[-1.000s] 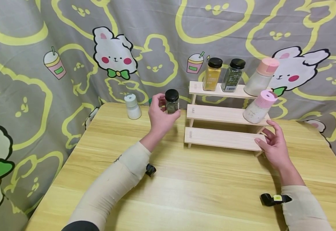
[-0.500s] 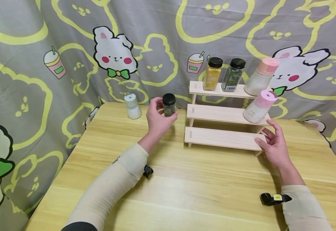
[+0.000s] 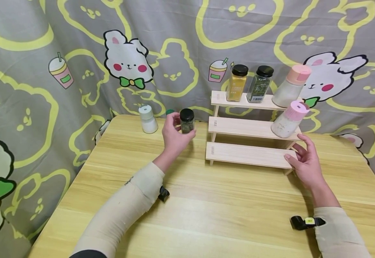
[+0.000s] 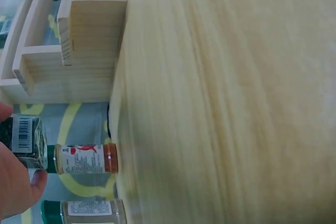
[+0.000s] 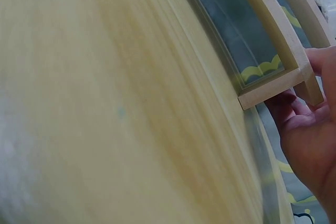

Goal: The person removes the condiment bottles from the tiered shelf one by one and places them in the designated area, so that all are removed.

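Held a jar (image 3: pixel 188 125) nearly upright in the left hand (image 3: pixel 176 138), pinching it between thumb and fingers below the cap (image 3: pixel 187 114), likely to leave that free, above the table (image 3: pixel 219 218) and left of the rack (image 3: pixel 242 126). Gripped the rack's right end with the right hand (image 3: pixel 309 165), presumably to steady it.

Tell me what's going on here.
A person's left hand holds a black-capped jar above the table, left of a three-tier wooden rack. The right hand grips the rack's right end. Three containers stand on the top tier, one on the middle tier. A pale-capped shaker stands farther left.
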`<control>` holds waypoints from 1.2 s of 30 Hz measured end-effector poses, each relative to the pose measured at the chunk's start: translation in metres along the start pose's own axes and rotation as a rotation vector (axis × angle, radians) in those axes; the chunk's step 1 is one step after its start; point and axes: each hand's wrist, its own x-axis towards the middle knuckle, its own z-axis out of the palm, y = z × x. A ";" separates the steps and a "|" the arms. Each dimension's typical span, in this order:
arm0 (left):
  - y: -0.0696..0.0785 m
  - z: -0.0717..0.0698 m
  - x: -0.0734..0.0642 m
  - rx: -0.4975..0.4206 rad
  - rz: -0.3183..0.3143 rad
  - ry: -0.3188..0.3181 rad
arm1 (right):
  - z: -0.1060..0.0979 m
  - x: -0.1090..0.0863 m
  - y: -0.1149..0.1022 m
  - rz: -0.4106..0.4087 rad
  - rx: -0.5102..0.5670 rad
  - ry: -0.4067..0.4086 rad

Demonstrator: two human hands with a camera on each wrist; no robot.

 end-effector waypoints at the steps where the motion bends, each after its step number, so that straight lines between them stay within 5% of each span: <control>1: -0.001 0.000 0.000 -0.001 -0.002 -0.002 | 0.000 0.000 0.000 0.001 -0.001 0.000; 36: -0.032 -0.004 -0.013 0.010 -0.055 -0.081 | -0.001 -0.001 0.001 -0.006 0.016 0.003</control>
